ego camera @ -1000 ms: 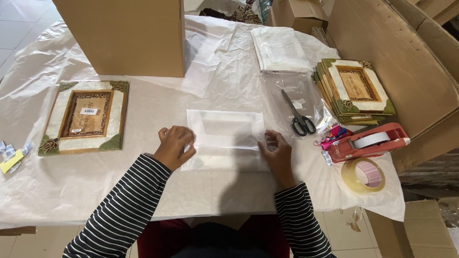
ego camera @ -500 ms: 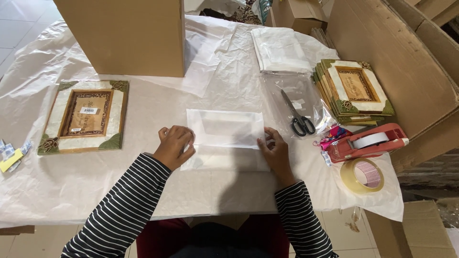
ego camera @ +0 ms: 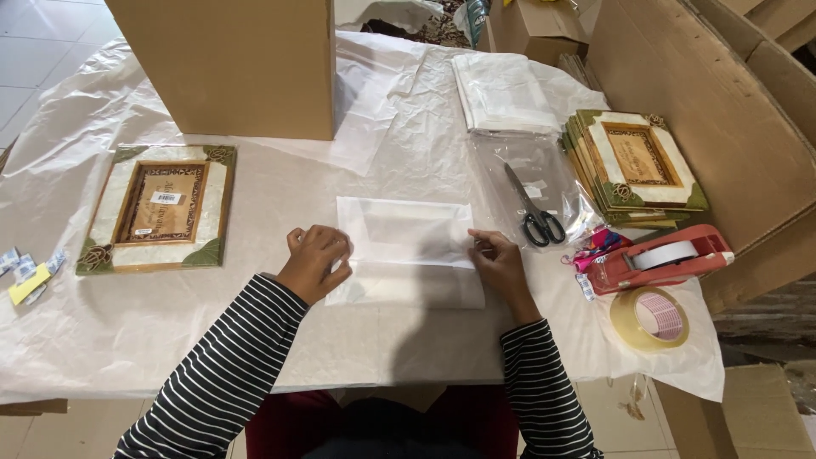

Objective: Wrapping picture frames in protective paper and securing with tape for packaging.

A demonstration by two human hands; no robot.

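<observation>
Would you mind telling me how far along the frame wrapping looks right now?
Nothing finished is identifiable. In hand: the left hand and right hand press the ends of a flat white-wrapped packet. Left: one bare frame lies to the left, and a stack of frames waits on the right. The tape dispenser and scissors lie untouched.

The scene is lit evenly by soft daylight; faint shadows are cast beneath the arms onto the tabletop (ego camera: 153,340). Focus is sharp, with mild wide-angle stretching at the edges.
</observation>
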